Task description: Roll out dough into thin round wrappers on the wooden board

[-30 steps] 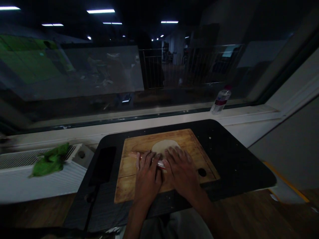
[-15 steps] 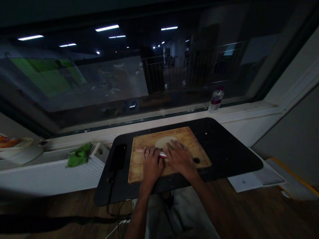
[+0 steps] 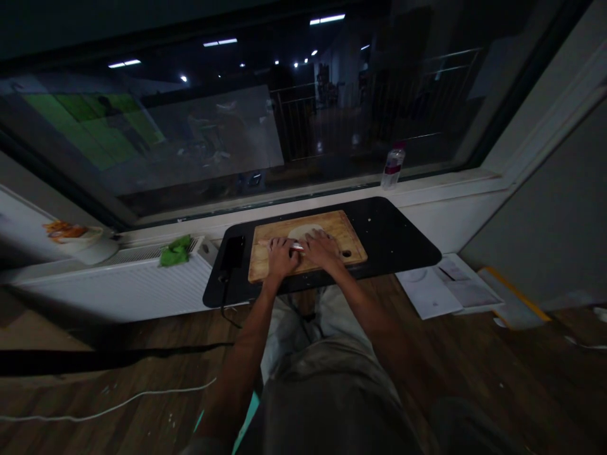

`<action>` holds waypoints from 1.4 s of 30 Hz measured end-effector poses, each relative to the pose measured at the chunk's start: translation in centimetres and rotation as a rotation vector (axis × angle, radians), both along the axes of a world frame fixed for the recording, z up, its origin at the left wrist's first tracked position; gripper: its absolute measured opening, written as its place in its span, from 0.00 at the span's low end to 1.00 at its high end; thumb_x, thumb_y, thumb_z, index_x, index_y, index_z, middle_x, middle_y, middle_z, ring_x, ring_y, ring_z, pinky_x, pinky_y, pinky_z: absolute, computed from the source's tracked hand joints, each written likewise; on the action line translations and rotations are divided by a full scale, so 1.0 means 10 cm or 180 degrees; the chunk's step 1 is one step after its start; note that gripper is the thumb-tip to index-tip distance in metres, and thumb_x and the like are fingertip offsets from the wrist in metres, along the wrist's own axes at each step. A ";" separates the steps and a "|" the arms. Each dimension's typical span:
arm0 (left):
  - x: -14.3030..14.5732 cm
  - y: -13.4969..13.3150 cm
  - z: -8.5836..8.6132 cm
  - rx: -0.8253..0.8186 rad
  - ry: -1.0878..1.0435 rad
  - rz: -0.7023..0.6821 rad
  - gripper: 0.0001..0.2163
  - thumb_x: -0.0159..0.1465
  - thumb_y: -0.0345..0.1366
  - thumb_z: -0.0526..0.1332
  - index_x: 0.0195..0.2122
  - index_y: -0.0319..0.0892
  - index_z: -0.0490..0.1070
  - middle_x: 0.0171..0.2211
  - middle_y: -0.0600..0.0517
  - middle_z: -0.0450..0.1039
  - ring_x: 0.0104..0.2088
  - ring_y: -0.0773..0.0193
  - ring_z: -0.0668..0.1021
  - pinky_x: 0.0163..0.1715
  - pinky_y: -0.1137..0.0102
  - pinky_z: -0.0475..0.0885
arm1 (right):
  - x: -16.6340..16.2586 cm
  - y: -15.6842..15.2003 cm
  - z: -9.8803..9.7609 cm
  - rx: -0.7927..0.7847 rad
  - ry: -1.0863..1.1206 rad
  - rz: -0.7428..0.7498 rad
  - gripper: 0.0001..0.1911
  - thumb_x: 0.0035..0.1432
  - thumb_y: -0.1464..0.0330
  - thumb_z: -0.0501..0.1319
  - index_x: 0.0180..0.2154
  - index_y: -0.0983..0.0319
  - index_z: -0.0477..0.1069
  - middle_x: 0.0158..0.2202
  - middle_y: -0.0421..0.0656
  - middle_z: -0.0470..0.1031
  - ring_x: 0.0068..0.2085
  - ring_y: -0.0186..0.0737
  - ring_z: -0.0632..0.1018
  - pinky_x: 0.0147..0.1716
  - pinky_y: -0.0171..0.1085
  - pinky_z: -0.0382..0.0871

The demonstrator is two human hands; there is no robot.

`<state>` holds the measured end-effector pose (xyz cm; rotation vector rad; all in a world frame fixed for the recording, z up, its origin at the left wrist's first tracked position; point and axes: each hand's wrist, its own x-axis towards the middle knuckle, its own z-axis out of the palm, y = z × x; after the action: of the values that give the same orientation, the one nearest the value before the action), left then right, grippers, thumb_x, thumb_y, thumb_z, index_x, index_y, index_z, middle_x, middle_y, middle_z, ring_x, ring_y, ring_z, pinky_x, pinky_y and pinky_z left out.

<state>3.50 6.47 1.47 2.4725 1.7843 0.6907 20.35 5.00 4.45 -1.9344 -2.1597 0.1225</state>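
Observation:
A flat round of pale dough point(image 3: 306, 231) lies on the wooden cutting board point(image 3: 327, 220), partly covered by my fingers. Across the board runs a thin, shiny rolling pin point(image 3: 297, 247), whitish with reddish parts, at the near side of the dough. My left hand point(image 3: 281, 256) is on the pin's left part, fingers curled over it. On its right part is my right hand point(image 3: 323, 248), with the fingers reaching over the pin onto the dough. The pin's right end is hidden under that hand.
A black table point(image 3: 391, 237) carries the board and a black phone-like device point(image 3: 233, 251) with a cable. A bottle point(image 3: 392, 167) stands on the windowsill. Left are a green cloth point(image 3: 175, 251) on a radiator point(image 3: 142, 291) and a white bowl point(image 3: 95, 248). Papers point(image 3: 434, 291) lie at right.
The view has tilted down and drawn back, so the table looks smaller and more floor shows. Both hands remain on the rolling pin over the dough.

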 end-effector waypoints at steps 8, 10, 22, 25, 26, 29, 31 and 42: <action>-0.01 0.05 0.05 -0.0051 0.0053 -0.0019 0.18 0.71 0.36 0.60 0.58 0.43 0.81 0.63 0.41 0.79 0.66 0.42 0.72 0.73 0.48 0.57 | 0.06 0.04 0.05 -0.0098 -0.0061 0.0144 0.32 0.85 0.50 0.41 0.68 0.58 0.75 0.72 0.51 0.72 0.71 0.56 0.69 0.69 0.53 0.64; -0.01 0.07 0.06 -0.0019 0.0022 -0.0022 0.17 0.71 0.36 0.61 0.58 0.42 0.81 0.63 0.40 0.79 0.66 0.41 0.72 0.73 0.48 0.57 | 0.08 0.05 0.04 -0.0084 -0.0061 0.0171 0.32 0.85 0.50 0.42 0.68 0.58 0.75 0.72 0.51 0.72 0.71 0.56 0.69 0.69 0.53 0.64; 0.01 0.12 -0.02 0.0024 -0.0090 -0.0309 0.24 0.70 0.35 0.61 0.67 0.42 0.74 0.67 0.42 0.78 0.68 0.49 0.74 0.78 0.53 0.55 | 0.32 0.04 -0.08 0.0490 -0.0434 0.0467 0.28 0.85 0.57 0.45 0.62 0.60 0.80 0.65 0.53 0.80 0.67 0.53 0.73 0.67 0.47 0.62; 0.03 0.14 -0.03 0.0074 -0.0330 -0.0181 0.20 0.72 0.37 0.60 0.63 0.44 0.77 0.64 0.42 0.80 0.67 0.49 0.75 0.75 0.54 0.60 | 0.45 0.15 -0.10 0.0495 -0.0541 0.0672 0.25 0.85 0.61 0.47 0.62 0.60 0.80 0.66 0.52 0.80 0.66 0.51 0.74 0.70 0.45 0.58; 0.03 0.14 -0.03 0.0092 -0.0418 -0.0035 0.18 0.72 0.38 0.59 0.61 0.44 0.78 0.63 0.42 0.80 0.67 0.49 0.75 0.75 0.53 0.61 | 0.48 0.19 -0.10 0.0503 -0.0544 0.0656 0.26 0.85 0.62 0.46 0.62 0.61 0.80 0.66 0.52 0.80 0.66 0.51 0.74 0.70 0.44 0.58; 0.04 0.16 -0.02 0.0149 -0.0657 0.0751 0.17 0.74 0.41 0.57 0.57 0.43 0.80 0.64 0.38 0.78 0.69 0.43 0.73 0.74 0.48 0.62 | 0.50 0.28 -0.10 0.0516 -0.0480 0.0460 0.27 0.85 0.63 0.45 0.60 0.64 0.82 0.66 0.52 0.80 0.66 0.50 0.74 0.69 0.42 0.59; 0.03 0.16 -0.02 0.0155 -0.0830 0.1328 0.19 0.75 0.42 0.56 0.59 0.39 0.79 0.68 0.33 0.74 0.71 0.37 0.70 0.72 0.44 0.63 | 0.49 0.33 -0.09 0.0459 -0.0470 0.0353 0.27 0.84 0.64 0.46 0.59 0.65 0.82 0.65 0.53 0.81 0.66 0.50 0.74 0.69 0.41 0.60; 0.00 0.21 -0.03 0.0004 -0.0588 0.1059 0.20 0.76 0.46 0.55 0.56 0.42 0.82 0.59 0.36 0.82 0.62 0.41 0.78 0.62 0.51 0.72 | 0.59 0.42 -0.06 0.0296 -0.0032 -0.0495 0.31 0.84 0.61 0.44 0.58 0.64 0.84 0.58 0.56 0.86 0.57 0.50 0.84 0.56 0.39 0.70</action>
<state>3.52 8.61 1.20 2.0499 2.1377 0.9015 26.24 9.19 3.84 -2.0440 -1.9744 -0.0149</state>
